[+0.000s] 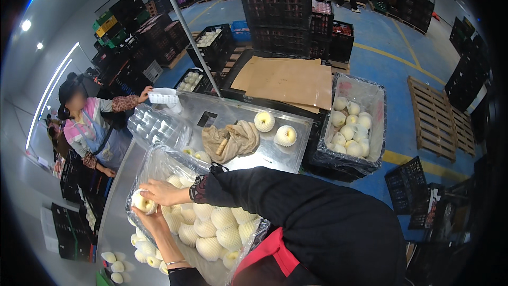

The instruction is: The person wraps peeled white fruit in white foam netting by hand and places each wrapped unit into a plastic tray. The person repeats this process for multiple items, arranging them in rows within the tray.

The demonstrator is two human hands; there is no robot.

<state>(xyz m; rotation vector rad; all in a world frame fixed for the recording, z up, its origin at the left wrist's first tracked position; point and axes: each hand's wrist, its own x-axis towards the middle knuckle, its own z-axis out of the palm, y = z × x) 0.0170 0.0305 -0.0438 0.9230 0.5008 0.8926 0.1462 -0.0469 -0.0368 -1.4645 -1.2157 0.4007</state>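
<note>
Between my two hands is a pale round fruit in a white foam net [143, 201], at the far left end of a plastic-lined crate. My right hand [164, 193] holds it from above and the side, while my left hand [152, 220] cups it from below. Many foam-netted fruits [206, 228] fill the crate below my forearms. Beyond the crate, a brown cloth [242, 139] lies on the metal table [274, 157] with a wooden-handled tool [223, 145] on it. Two more netted fruits [264, 121] sit to the cloth's right.
A co-worker [95, 127] at the left touches white trays [163, 96]. Clear plastic packaging [156, 127] lies nearby. A lined crate of netted fruits [379, 127] stands right of the table. Behind are brown cardboard sheets [281, 79], a metal pole [186, 28] and stacked black crates [274, 12].
</note>
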